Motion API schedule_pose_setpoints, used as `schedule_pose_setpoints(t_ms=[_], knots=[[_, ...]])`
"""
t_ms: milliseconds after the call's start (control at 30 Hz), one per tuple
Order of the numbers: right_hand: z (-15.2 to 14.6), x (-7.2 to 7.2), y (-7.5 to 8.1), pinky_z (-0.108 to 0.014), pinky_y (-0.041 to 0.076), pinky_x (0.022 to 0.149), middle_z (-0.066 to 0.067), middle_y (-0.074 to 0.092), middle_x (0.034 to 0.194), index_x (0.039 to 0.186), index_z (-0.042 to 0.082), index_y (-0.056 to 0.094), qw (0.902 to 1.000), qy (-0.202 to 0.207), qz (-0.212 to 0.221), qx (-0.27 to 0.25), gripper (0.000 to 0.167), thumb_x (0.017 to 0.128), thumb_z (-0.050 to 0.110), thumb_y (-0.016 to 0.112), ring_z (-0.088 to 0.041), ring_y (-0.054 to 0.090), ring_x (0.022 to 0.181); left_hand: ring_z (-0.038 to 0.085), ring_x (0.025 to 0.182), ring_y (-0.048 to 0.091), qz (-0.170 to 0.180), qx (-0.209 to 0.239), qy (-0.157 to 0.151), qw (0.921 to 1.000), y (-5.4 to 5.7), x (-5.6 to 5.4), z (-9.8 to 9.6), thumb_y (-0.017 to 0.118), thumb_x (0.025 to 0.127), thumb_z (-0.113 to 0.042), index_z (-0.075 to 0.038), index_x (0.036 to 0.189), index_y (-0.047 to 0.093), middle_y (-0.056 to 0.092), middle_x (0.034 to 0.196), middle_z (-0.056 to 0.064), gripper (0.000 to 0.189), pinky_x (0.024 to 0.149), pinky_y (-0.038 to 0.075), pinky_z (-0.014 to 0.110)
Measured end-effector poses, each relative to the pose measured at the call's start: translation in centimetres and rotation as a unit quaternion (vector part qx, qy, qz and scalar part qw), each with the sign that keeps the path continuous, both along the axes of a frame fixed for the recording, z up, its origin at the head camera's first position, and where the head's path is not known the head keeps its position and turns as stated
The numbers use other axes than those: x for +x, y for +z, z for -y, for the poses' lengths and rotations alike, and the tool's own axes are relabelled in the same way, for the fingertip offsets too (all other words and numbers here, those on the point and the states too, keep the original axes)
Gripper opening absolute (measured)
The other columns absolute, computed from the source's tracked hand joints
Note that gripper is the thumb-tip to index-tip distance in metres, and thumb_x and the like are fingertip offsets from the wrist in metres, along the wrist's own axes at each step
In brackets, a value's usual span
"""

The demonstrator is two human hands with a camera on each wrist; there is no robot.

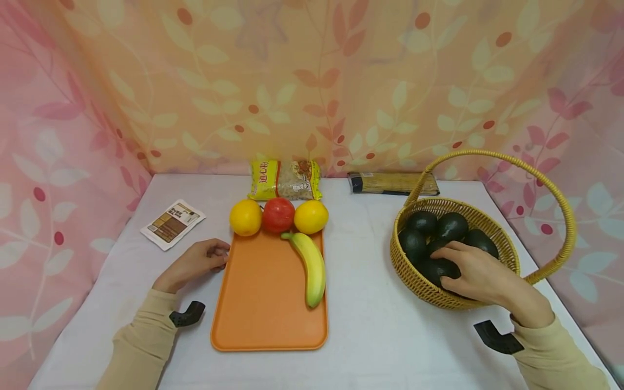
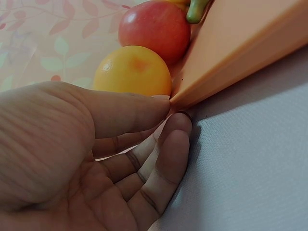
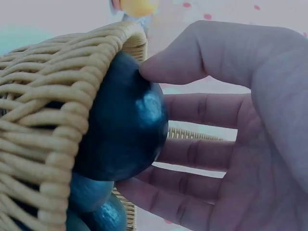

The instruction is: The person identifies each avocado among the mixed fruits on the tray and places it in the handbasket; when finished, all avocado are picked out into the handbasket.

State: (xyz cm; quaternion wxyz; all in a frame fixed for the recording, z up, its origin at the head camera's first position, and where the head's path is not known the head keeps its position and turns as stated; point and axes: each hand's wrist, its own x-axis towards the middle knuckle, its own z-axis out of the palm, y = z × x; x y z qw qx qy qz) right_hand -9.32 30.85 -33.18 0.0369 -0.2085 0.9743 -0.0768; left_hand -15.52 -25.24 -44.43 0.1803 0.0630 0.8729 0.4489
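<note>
At the left long edge of an orange tray (image 1: 263, 303), my left hand (image 1: 197, 262) pinches the rim between thumb and fingers, which the left wrist view shows close up. My right hand (image 1: 475, 273) reaches into a wicker basket (image 1: 411, 287) and grips a dark avocado (image 3: 120, 125), thumb on one side and fingers round the other. Several more avocados (image 1: 450, 225) lie around it. Along the tray's far end sit a yellow round fruit (image 1: 246, 218), a red round fruit (image 1: 278, 215) and another yellow fruit (image 1: 311, 217). A banana (image 1: 312, 271) lies along the tray's right side.
Behind the tray lies a yellow bag of pasta (image 1: 287, 180). A long dark-ended packet (image 1: 390, 183) lies near the back curtain. To the left is a small white-and-brown packet (image 1: 173, 223). The basket's tall handle (image 1: 560, 211) arches up beyond my right hand.
</note>
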Motion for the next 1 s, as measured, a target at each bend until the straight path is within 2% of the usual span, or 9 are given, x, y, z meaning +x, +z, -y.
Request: schedule_pose_setpoints(t_ms=[367, 800, 1000], knots=[[0.04, -0.82, -0.16, -0.044, 0.056, 0.075, -0.008, 0.065, 0.104, 0.111, 0.010, 0.072, 0.9987, 0.002, 0.050, 0.007, 0.036, 0.078, 0.024, 0.076, -0.017, 0.062, 0.086, 0.013, 0.082, 0.060, 0.005, 0.016, -0.007, 0.9998, 0.27, 0.09, -0.48, 0.060, 0.094, -0.014, 0.006, 0.126, 0.054, 0.066, 0.099, 0.014, 0.038, 0.070, 0.051, 0.025], [-0.41, -0.81, -0.32, -0.042, 0.055, 0.076, -0.006, 0.064, 0.103, 0.113, 0.008, 0.069, 0.9984, 0.016, 0.054, 0.000, 0.039, 0.078, 0.023, 0.077, -0.016, 0.061, 0.087, 0.013, 0.082, 0.059, 0.009, 0.004, -0.002, 0.9999, 0.02, -0.06, -0.31, 0.060, 0.094, -0.013, 0.006, 0.125, 0.054, 0.066, 0.098, 0.013, 0.036, 0.071, 0.050, 0.025], [-0.26, -0.66, -0.37, -0.047, 0.055, 0.078, -0.008, 0.065, 0.107, 0.116, 0.010, 0.068, 0.9981, 0.008, 0.061, 0.005, 0.041, 0.079, 0.026, 0.077, -0.020, 0.063, 0.090, 0.013, 0.082, 0.059, 0.008, 0.012, -0.004, 0.9999, 0.18, 0.20, -0.39, 0.060, 0.094, -0.013, 0.006, 0.126, 0.054, 0.066, 0.099, 0.013, 0.037, 0.070, 0.050, 0.024]])
